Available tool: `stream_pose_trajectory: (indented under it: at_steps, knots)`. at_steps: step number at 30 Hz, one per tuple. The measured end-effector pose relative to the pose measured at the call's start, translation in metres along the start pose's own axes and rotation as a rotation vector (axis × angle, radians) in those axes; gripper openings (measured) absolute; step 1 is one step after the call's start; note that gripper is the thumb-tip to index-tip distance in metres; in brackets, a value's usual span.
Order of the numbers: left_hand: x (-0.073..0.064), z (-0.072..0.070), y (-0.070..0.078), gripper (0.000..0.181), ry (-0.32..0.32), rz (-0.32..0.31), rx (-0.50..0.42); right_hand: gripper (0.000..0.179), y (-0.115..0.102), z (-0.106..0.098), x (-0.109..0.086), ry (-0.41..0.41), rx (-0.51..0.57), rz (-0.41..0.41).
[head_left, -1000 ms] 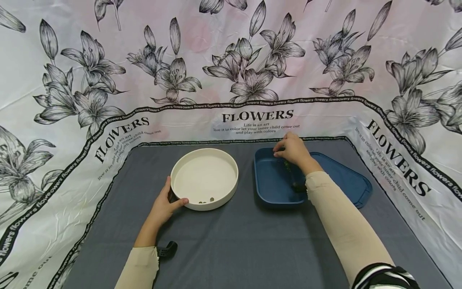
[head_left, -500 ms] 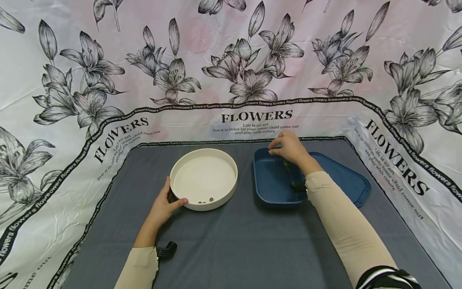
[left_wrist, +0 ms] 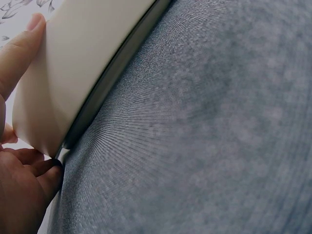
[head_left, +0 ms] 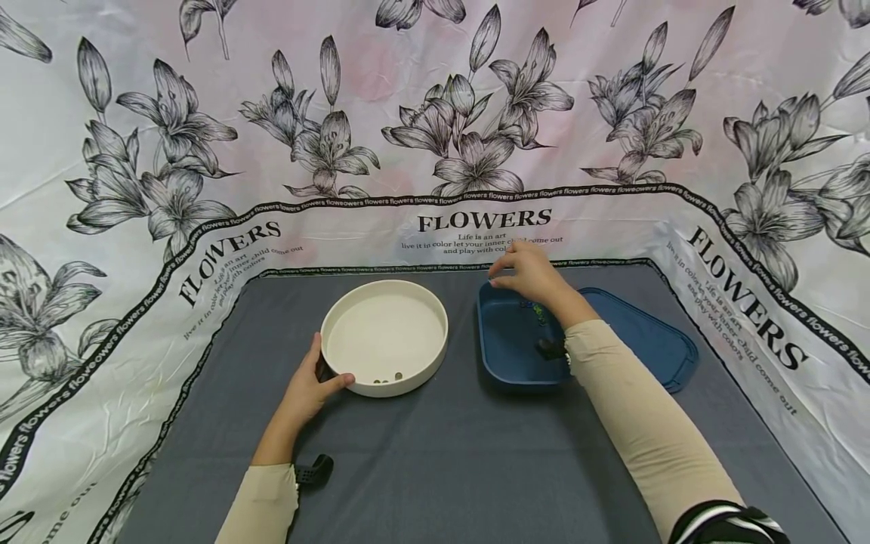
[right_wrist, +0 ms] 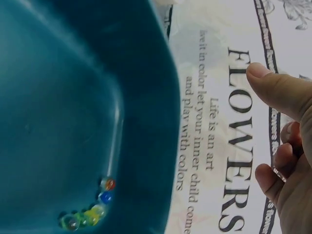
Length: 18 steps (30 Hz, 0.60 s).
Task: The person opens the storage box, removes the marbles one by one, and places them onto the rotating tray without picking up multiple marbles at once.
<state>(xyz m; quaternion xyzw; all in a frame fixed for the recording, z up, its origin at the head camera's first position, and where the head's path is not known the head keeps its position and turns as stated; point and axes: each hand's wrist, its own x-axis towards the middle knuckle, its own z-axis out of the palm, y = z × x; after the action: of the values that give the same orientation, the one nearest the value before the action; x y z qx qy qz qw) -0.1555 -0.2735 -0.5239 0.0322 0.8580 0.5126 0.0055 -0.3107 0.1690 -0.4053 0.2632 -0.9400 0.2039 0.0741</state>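
Observation:
My left hand [head_left: 306, 393] grips a round cream dish [head_left: 384, 332] by its left side. In the left wrist view its thumb [left_wrist: 34, 29] lies along the dish's wall and the other fingers tuck at its lower edge. Several small marbles [head_left: 399, 375] sit near the front of the dish. Above the far edge of a blue rectangular container [head_left: 513, 355] hovers my right hand [head_left: 533, 276]. Thumb and fingers stand apart in the right wrist view, with nothing visible between them. A row of coloured glass marbles [right_wrist: 95, 212] lies in the container's corner.
A blue lid [head_left: 642, 340] lies on the grey cloth [head_left: 435, 468], right of the container and partly behind the right forearm. Behind everything hangs a white flower-printed sheet [head_left: 408, 91]. A dark wrist-camera mount [head_left: 316, 472] juts out from the left wrist.
My right hand has shifted left along the container's far edge, uncovering marbles inside, and its thumb and fingers have spread slightly. The left hand and dish have stayed put.

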Motion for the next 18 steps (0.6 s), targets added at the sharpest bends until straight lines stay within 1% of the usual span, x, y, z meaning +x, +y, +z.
stream_pose_trajectory:
  at_steps: [6, 12, 18]
  knots:
    - [0.000, 0.000, -0.002, 0.122, -0.003, 0.005, 0.005, 0.017, -0.017, 0.002, 0.006, -0.004, 0.040, -0.011]
    - [0.000, -0.002, -0.002, 0.121, -0.008, -0.004, 0.003, 0.018, -0.036, 0.008, 0.016, -0.019, 0.036, -0.067]
    - [0.001, -0.003, 0.000, 0.122, -0.008, 0.000, 0.009, 0.020, -0.055, 0.014, 0.026, -0.048, 0.040, -0.091]
